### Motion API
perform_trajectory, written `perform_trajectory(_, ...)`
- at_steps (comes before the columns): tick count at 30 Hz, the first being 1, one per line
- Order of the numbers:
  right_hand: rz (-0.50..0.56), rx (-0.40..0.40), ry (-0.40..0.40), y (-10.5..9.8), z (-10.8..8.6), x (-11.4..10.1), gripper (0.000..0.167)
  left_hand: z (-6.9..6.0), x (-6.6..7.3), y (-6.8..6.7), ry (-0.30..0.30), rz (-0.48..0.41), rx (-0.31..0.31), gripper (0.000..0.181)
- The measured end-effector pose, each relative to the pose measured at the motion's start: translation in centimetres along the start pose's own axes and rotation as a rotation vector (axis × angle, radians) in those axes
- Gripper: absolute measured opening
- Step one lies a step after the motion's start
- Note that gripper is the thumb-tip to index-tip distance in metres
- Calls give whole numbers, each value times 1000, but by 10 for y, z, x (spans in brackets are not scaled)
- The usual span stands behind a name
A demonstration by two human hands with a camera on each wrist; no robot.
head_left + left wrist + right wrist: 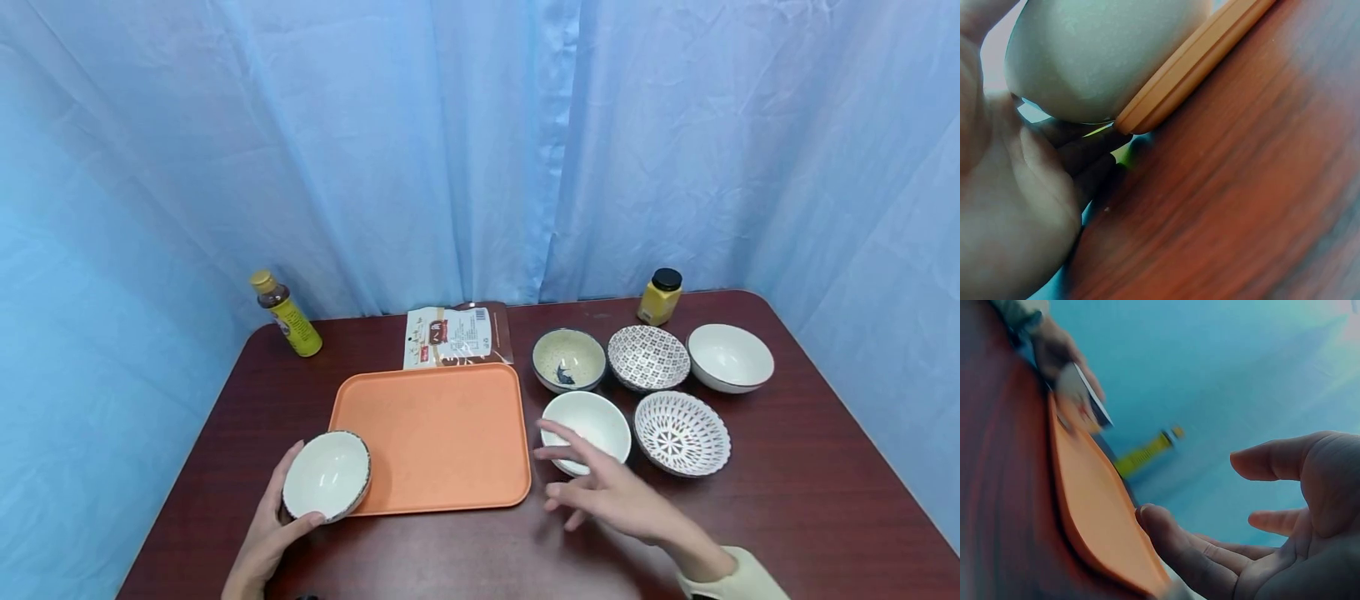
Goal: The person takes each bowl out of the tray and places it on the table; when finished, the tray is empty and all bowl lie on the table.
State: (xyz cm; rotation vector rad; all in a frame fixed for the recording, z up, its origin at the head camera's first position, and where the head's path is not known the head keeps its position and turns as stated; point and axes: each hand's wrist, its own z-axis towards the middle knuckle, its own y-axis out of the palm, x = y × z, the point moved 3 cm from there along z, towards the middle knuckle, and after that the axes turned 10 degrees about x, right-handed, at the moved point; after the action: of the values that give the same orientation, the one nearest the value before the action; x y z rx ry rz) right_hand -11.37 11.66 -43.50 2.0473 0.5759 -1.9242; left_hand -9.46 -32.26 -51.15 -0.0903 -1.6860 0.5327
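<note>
My left hand grips a white bowl with a dark, uneven rim, thumb at the near side and fingers round its left. That bowl is over the left front corner of the orange tray; in the left wrist view its pale outside meets the tray's edge. My right hand, fingers spread and slightly bent, holds nothing. It hovers to the right of the tray, its fingers covering part of a plain white bowl. In the right wrist view the right hand has a gap between thumb and fingers.
Behind the plain white bowl stand a blue-rimmed bowl, a patterned bowl and another white bowl. A scalloped bowl is at its right. Further back are a yellow jar, a food pouch and a yellow bottle.
</note>
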Motion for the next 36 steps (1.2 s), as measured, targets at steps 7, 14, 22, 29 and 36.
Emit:
perform_trajectory(7, 51, -70, 81, 49, 38, 9, 71, -2, 0, 0, 23, -29, -7, 100)
perform_trajectory(14, 130, -68, 175, 87, 75, 26, 70, -2, 0, -1, 20, -53, -13, 101)
perform_trajectory(22, 190, -62, 221, 117, 108, 38, 69, -3, 1, -6, 66, -97, -28, 98)
perform_trajectory(29, 237, -105, 236, 150, 132, 42, 67, -3, 0, -9, 39, -80, -19, 99)
perform_trajectory(36, 250, -185, 226, 178, 154, 45, 74, -1, -2, -9, 55, -92, -27, 100)
